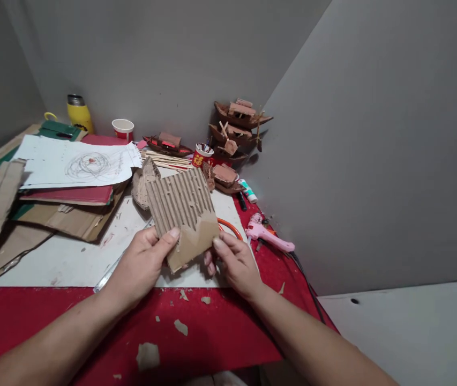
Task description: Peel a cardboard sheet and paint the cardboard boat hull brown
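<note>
A square piece of corrugated cardboard [184, 206] is held up over the table between both hands. Its upper part shows bare ridges; a smooth brown paper layer still covers the lower part, with a jagged torn edge. My left hand [148, 257] grips the lower left side, thumb on top. My right hand [236, 260] pinches the lower right edge between thumb and fingers. Behind the piece, a boat-shaped cardboard form [144, 185] lies on the white sheet [71, 262]. An orange ring-shaped handle [230, 228] shows partly behind the right hand.
Several brown model boats [240, 115] stand at the back right. A pink glue gun [268, 233] lies on the red cloth [212, 343], among torn paper scraps [148, 356]. Stacked cardboard [67, 220] and a drawing [51, 161] fill the left. Behind are a yellow bottle [79, 115] and paper cup [122, 128].
</note>
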The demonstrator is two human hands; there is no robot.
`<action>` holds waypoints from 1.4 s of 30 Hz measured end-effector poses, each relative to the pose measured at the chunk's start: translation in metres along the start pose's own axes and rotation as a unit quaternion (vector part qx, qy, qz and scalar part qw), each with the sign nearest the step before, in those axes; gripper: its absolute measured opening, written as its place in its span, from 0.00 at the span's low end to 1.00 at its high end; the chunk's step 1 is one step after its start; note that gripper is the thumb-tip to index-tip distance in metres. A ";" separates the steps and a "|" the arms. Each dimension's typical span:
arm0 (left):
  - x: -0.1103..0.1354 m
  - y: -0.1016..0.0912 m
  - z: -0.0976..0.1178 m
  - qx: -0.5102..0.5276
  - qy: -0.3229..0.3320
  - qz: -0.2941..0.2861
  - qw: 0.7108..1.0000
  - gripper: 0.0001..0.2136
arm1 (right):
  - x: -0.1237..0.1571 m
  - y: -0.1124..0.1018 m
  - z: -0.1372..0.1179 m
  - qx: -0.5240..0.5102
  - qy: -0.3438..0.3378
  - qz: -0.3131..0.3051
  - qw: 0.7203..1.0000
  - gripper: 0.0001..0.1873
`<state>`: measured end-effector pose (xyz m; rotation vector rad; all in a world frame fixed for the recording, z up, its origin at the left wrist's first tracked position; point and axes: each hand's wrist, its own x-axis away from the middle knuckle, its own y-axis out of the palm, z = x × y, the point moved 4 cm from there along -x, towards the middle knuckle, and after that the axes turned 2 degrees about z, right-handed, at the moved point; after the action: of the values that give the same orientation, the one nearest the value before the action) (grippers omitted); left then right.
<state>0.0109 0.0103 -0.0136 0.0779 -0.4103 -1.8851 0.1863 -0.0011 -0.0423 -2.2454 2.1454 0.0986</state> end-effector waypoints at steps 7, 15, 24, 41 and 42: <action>-0.001 0.002 -0.003 0.031 -0.051 -0.034 0.998 0.09 | 0.009 0.009 -0.002 0.056 0.011 -0.105 0.993 0.21; -0.002 -0.003 -0.002 0.057 -0.106 -0.074 0.990 0.11 | 0.007 -0.005 -0.005 -0.037 -0.002 -0.010 0.999 0.18; 0.001 0.002 0.004 0.144 -0.135 -0.014 0.980 0.15 | 0.010 0.012 0.002 -0.145 0.149 -0.084 0.975 0.21; 0.021 0.017 0.011 0.283 -0.183 -0.091 0.937 0.27 | 0.027 0.033 -0.003 -0.124 0.177 -0.254 0.943 0.26; 0.022 0.016 0.013 0.286 -0.181 -0.090 0.937 0.28 | 0.027 0.031 -0.005 -0.101 0.161 -0.248 0.950 0.25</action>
<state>0.0147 -0.0111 0.0074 0.1608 -1.2371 -1.9038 0.1567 -0.0301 -0.0390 -3.0326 1.6695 -0.0734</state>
